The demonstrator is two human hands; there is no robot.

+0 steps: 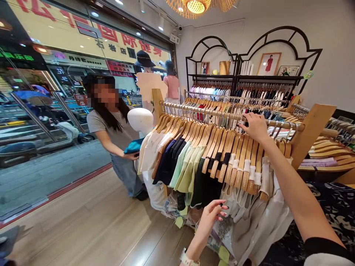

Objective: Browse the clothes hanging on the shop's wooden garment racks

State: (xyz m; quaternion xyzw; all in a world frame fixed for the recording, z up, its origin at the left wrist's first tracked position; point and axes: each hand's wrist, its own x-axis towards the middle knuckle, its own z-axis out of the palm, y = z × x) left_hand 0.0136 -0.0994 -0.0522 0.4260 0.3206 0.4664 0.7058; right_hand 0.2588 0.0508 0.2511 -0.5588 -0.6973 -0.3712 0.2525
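While resting right hand (253, 127) at wooden rail (299, 127), maybe pinching something but too hidden to tell, hovering left hand (212, 215), loosely spread, near white tops (239, 214) hanging below, likely soft, light, on stiff wooden hangers (245, 180) best taken at the neck.

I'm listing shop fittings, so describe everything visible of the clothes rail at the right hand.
The clothes rail is a long round bar, apparently pale wood, running between two end posts of similar look. Many wooden hangers hook over it, closely packed along much of its length. The right hand covers a stretch toward the picture's right; whether it grips the rail or the hangers is unclear.
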